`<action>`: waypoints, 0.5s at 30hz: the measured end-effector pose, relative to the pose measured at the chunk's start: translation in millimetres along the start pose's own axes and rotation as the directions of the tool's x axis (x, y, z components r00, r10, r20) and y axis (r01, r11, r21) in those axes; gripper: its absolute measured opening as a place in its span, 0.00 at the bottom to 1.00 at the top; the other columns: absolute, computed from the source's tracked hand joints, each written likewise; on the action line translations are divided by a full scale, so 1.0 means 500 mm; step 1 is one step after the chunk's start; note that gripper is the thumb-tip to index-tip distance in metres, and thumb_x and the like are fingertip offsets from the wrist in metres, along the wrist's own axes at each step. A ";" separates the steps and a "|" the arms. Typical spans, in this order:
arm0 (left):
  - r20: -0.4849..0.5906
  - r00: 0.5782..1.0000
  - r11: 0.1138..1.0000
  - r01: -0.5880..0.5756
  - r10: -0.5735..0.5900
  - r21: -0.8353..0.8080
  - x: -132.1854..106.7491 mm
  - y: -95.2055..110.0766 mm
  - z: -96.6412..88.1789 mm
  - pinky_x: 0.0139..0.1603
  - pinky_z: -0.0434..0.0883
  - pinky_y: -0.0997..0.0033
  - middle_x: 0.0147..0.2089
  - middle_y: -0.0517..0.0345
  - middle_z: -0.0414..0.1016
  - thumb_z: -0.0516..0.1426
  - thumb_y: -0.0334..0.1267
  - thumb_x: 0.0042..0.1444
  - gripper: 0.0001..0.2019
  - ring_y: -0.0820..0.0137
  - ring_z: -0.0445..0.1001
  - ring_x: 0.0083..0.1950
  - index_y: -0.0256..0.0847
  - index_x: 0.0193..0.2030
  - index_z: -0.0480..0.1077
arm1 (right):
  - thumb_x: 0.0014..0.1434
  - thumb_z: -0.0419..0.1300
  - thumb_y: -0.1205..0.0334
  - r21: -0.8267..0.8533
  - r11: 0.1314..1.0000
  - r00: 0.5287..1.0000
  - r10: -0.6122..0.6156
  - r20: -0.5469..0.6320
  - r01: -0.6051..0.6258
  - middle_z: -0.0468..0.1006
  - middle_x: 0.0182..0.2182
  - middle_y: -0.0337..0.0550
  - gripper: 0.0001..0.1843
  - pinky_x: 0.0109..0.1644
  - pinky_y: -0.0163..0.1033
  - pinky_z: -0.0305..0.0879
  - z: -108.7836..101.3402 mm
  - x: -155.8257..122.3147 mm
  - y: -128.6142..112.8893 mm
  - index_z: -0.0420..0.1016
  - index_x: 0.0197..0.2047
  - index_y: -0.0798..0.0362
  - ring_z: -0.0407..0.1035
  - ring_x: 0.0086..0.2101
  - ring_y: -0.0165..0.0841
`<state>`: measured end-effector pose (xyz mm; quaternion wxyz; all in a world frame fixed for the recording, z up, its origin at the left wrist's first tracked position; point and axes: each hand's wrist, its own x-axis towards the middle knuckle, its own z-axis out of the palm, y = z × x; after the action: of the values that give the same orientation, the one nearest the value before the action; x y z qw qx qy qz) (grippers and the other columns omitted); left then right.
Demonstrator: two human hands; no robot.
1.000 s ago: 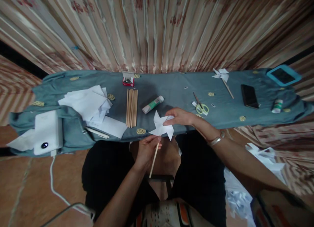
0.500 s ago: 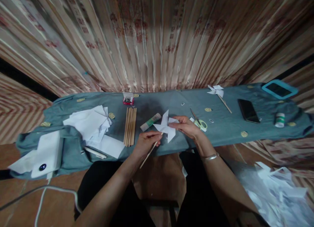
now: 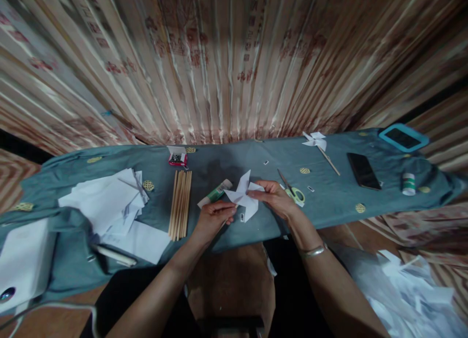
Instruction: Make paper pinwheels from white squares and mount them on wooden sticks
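A white paper pinwheel (image 3: 243,195) lies over the blue-grey cloth of the table (image 3: 263,157), between my hands. My right hand (image 3: 275,198) pinches its right side, fingers closed on the paper. My left hand (image 3: 212,217) is closed under its lower left edge, gripping a thin wooden stick that is almost hidden by the fingers. A green and white glue stick (image 3: 214,193) lies just behind my left hand. Several loose wooden sticks (image 3: 180,203) lie in a row to the left.
Loose white paper sheets (image 3: 109,204) and a white box (image 3: 22,262) lie left. A red box of pins (image 3: 177,158) stands behind the sticks. Scissors (image 3: 292,191), a finished pinwheel (image 3: 317,142), a black phone (image 3: 361,171), a small bottle (image 3: 408,183) and a blue-framed tablet (image 3: 403,138) lie right.
Both hands have moved up from my lap onto the table with the pinwheel. The stick, plainly visible before, is now mostly hidden in my left hand. The view tilted up.
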<state>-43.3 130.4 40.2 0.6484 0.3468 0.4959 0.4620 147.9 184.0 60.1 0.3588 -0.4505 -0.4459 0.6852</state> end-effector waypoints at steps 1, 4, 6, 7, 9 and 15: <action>0.002 1.000 1.000 0.001 -0.001 -0.003 0.002 -0.001 -0.001 0.24 0.66 0.77 0.20 0.60 0.73 0.71 0.41 0.37 0.12 0.77 0.68 0.21 0.37 0.27 0.80 | 0.40 0.75 0.54 -0.001 1.000 1.000 -0.001 -0.003 0.001 0.77 0.23 0.34 0.16 0.31 0.34 0.57 0.000 0.000 0.000 0.79 0.27 0.54 0.65 0.24 0.26; -0.003 1.000 1.000 0.003 -0.003 -0.026 0.004 -0.004 -0.001 0.24 0.66 0.77 0.20 0.60 0.73 0.71 0.42 0.36 0.12 0.78 0.67 0.21 0.36 0.26 0.80 | 0.41 0.75 0.54 -0.003 1.000 1.000 0.008 0.007 -0.008 0.78 0.25 0.35 0.15 0.32 0.35 0.58 0.000 0.001 -0.001 0.80 0.29 0.54 0.66 0.25 0.27; -0.013 1.000 0.999 0.001 -0.001 -0.033 0.005 -0.005 0.000 0.24 0.66 0.78 0.20 0.60 0.72 0.71 0.42 0.36 0.13 0.78 0.67 0.21 0.36 0.26 0.80 | 0.42 0.75 0.54 -0.001 1.000 1.000 0.005 0.012 -0.005 0.79 0.25 0.35 0.15 0.32 0.35 0.59 0.000 0.000 -0.001 0.80 0.29 0.53 0.66 0.25 0.27; -0.019 1.000 0.999 0.002 -0.003 -0.032 0.005 -0.006 0.001 0.24 0.65 0.78 0.20 0.61 0.72 0.71 0.42 0.35 0.13 0.78 0.67 0.21 0.36 0.26 0.80 | 0.42 0.75 0.54 0.002 1.000 1.000 0.000 0.010 0.000 0.79 0.26 0.35 0.15 0.33 0.35 0.60 0.000 0.000 0.000 0.80 0.29 0.53 0.67 0.26 0.27; -0.032 0.999 0.999 0.009 -0.010 -0.032 0.007 -0.008 0.002 0.24 0.65 0.78 0.20 0.61 0.72 0.72 0.42 0.34 0.13 0.79 0.67 0.21 0.36 0.26 0.80 | 0.41 0.75 0.54 0.009 1.000 1.000 -0.010 0.000 0.010 0.78 0.25 0.35 0.15 0.33 0.35 0.60 0.001 0.000 0.001 0.80 0.29 0.53 0.66 0.26 0.27; -0.025 0.999 0.998 0.033 -0.034 -0.052 0.011 -0.014 0.001 0.23 0.64 0.78 0.18 0.61 0.72 0.72 0.43 0.33 0.15 0.79 0.66 0.20 0.36 0.26 0.80 | 0.42 0.75 0.54 0.037 0.999 1.000 0.008 0.009 -0.009 0.79 0.26 0.35 0.15 0.33 0.35 0.62 -0.001 -0.001 0.005 0.80 0.31 0.53 0.67 0.26 0.27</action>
<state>-40.5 133.4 32.3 0.6583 0.3154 0.4978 0.4682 148.3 182.8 57.8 0.3622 -0.4426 -0.4327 0.6970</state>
